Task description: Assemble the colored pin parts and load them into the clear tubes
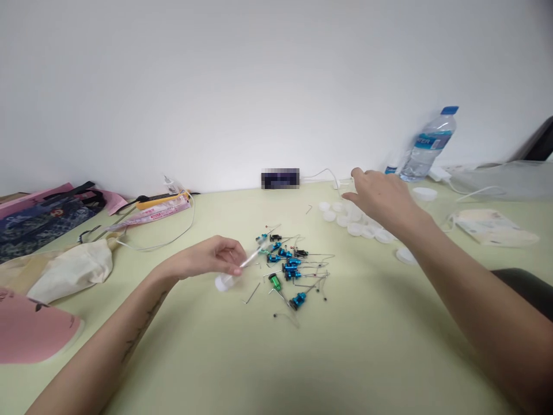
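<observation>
Left hand (pixel 216 255) is pinching a blurry white thing (pixel 253 257), a bunch of blue fittings (pixel 292 275) lie loose just right of it, white caps (pixel 355 229) sit nearside of the right hand (pixel 377 194), grip unclear, so I'd guess loads left.

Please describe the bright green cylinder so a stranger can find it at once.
On the pale green table, right of the bare left hand, find blue and black cylinders with thin wires. Toward their near side lies the bright green cylinder, whose colour sets it apart from its blue neighbours.
</observation>
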A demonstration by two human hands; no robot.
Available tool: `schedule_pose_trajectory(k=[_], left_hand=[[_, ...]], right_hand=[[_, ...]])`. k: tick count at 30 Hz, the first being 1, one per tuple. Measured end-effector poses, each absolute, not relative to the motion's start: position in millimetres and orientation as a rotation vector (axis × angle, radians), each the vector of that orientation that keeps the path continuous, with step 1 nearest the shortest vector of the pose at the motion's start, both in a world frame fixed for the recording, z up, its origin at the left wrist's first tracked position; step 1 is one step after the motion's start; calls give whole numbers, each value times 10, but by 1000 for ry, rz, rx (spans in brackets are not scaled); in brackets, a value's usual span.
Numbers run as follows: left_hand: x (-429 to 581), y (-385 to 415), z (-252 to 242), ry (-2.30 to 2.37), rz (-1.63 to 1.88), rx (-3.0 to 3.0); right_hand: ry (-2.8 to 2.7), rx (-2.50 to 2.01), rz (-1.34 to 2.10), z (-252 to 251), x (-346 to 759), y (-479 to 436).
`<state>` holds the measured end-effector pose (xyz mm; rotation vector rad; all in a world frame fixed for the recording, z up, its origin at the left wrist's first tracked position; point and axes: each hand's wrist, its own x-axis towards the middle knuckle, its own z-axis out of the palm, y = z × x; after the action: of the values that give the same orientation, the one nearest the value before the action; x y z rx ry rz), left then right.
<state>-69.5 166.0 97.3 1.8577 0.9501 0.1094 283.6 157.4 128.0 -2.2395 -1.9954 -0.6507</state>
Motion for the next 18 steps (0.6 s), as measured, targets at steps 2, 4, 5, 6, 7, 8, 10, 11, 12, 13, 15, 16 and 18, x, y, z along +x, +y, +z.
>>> schedule_pose_trajectory(k=[2,4,5,6,7,8,10,11,12,13,15,16,18], left_hand=[[-702,1686,953,845,312,1752],[-690,1700,893,770,467,1625],[-680,1703,856,743,512,1561],[-670,1703,820,724,538,1504],[-659,1700,788,711,553,1459],[-649,1696,763,704,560,1428],[-633,1685,732,700,564,1391],[-627,1681,725,698,562,1380],[-623,1679,722,696,559,1372],[-622,1680,721,695,560,1369],[-631,1696,721,705,573,1383],[-643,1711,720,723,578,1400],[-680,1753,715,794,580,1439]], right_hand=[[-2003,-2244,-680,1277,2828,1569],[-2022,-2243,-687,1268,2833,1568],[-2028,-2241,-684,1262,2839,1569],[-2031,-2239,-679,1257,2848,1571],[-2028,-2239,-678,1253,2859,1572],[-2022,-2241,-682,1250,2870,1572],[-2019,-2237,-696,1249,2888,1566],[-2024,-2235,-699,1252,2892,1559],[-2029,-2233,-700,1257,2891,1548],[-2031,-2232,-701,1266,2883,1532],[-2026,-2215,-707,1295,2846,1488],[-2018,-2195,-711,1313,2817,1461],[-2003,-2122,-705,1356,2743,1404]])
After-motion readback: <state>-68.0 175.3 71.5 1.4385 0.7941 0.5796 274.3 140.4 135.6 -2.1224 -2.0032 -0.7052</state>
